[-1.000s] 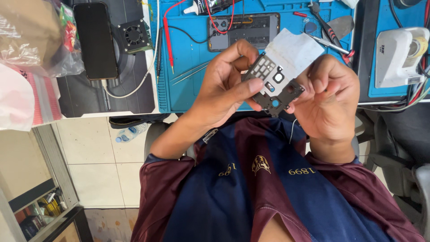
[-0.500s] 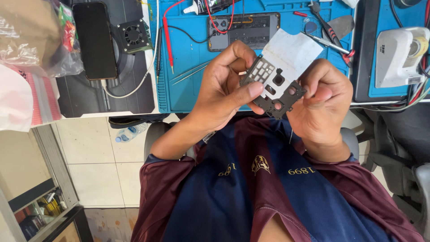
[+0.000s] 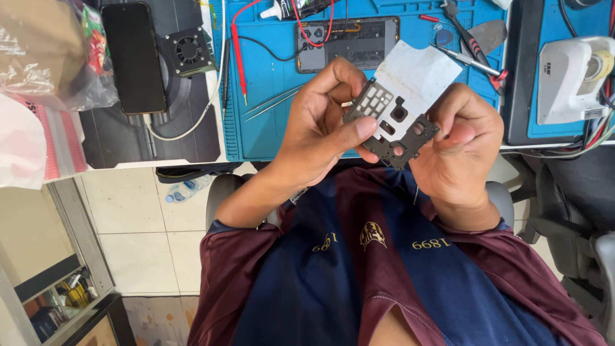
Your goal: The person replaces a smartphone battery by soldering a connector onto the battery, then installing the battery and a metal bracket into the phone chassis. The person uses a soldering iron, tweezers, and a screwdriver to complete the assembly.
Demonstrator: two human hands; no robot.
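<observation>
Head view, the only one: I sit at the bench with both hands raised over my lap, holding one thing between them. My left hand (image 3: 320, 131) pinches the near left edge of a dark perforated metal plate (image 3: 392, 125), thumb on top and forefinger curled over its far edge. My right hand (image 3: 458, 144) closes on the plate's lower right corner, fingers curled inward. So both hands are clamped on the same piece, close together but not touching each other. The plate is tilted with its face toward me, I judge so that I can look through its cut-outs. Behind it, at one o'clock from the plate, a white sheet (image 3: 419, 77) sticks up; whether it is stuck to the plate or only held with it I cannot tell.

Beyond my hands, at twelve o'clock, a blue work mat (image 3: 269, 109) carries an opened phone (image 3: 349, 41) with its insides showing, a red probe lead (image 3: 236, 48) and thin tweezers (image 3: 272, 102), all laid within easy reach. At ten o'clock a black phone (image 3: 133, 57) lies face up beside a small square fan (image 3: 189, 50). At nine o'clock crumpled clear plastic bags (image 3: 45, 57) sit over a pink-and-white packet. At two o'clock a white tape dispenser (image 3: 573, 70) stands on a second blue mat. On the floor at eight o'clock lies a clear plastic bottle (image 3: 186, 190).
</observation>
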